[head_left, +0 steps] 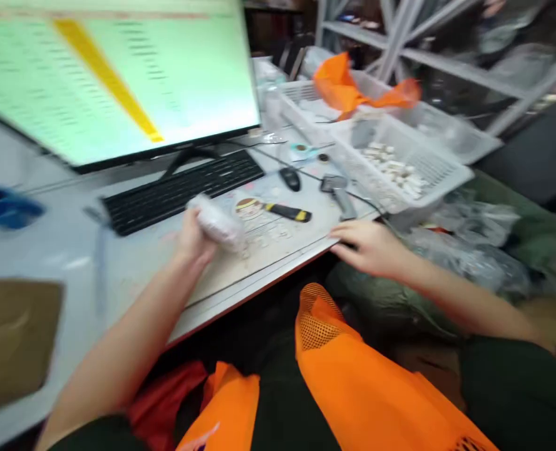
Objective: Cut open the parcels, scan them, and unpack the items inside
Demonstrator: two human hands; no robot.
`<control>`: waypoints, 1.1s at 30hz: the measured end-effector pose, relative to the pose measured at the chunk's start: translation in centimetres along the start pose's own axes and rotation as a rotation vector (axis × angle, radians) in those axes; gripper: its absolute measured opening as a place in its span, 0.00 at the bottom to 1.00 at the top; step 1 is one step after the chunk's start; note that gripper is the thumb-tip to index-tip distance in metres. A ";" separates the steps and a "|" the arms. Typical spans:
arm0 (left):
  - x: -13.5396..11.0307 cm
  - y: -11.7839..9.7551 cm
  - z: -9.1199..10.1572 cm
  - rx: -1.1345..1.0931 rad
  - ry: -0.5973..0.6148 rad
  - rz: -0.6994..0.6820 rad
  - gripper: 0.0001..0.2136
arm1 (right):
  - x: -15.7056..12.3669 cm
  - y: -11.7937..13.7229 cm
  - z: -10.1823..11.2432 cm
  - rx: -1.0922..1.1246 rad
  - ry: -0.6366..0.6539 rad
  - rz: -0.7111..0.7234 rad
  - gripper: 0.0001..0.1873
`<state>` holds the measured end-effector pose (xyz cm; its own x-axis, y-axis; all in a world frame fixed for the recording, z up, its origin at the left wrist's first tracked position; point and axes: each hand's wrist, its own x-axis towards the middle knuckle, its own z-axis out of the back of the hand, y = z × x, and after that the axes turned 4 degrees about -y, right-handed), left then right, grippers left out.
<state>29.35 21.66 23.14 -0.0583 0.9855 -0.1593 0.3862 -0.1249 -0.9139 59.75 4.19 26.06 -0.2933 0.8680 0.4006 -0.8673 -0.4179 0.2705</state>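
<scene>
My left hand (194, 237) is closed round a small pale wrapped bundle (216, 222), held just above the desk in front of the keyboard (179, 188). My right hand (369, 245) rests at the desk's front edge (278, 275), fingers lying fairly flat and pointing left, with nothing visible in them. A grey handheld scanner (338, 191) lies just beyond that hand. A yellow and black utility knife (288, 213) lies on the desk between my hands. An orange fabric bag (353, 376) lies across my lap.
A monitor (118, 75) with a green spreadsheet stands at the back left. A black mouse (290, 178) sits behind the knife. White baskets (400, 166), one with small pale pieces, stand at right. Plastic bags (466, 250) pile below them. A cardboard piece (15, 338) lies left.
</scene>
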 end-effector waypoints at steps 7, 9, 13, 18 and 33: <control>-2.6 4.7 3.5 -0.321 -0.159 0.151 0.10 | 9.3 10.4 -17.7 0.385 -0.394 0.284 0.15; -3.2 5.9 4.4 -0.356 -0.233 0.091 0.07 | 10.5 9.9 -18.8 0.418 -0.444 0.178 0.13; -3.6 6.2 7.9 -0.066 -0.249 -0.258 0.12 | 12.5 7.6 -19.2 0.520 -0.337 0.102 0.16; -3.0 5.4 10.2 0.093 -0.059 -0.396 0.27 | 14.0 6.4 -19.4 0.803 0.130 0.032 0.44; -3.2 5.2 10.2 -0.189 -0.321 -0.351 0.27 | 12.7 6.5 -21.9 1.444 0.008 -0.556 0.45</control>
<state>22.16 16.73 15.09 -0.4831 0.8755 0.0115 0.4506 0.2598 -0.8541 41.54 18.35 13.68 -0.0830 0.9959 -0.0370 0.2474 0.0565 0.9673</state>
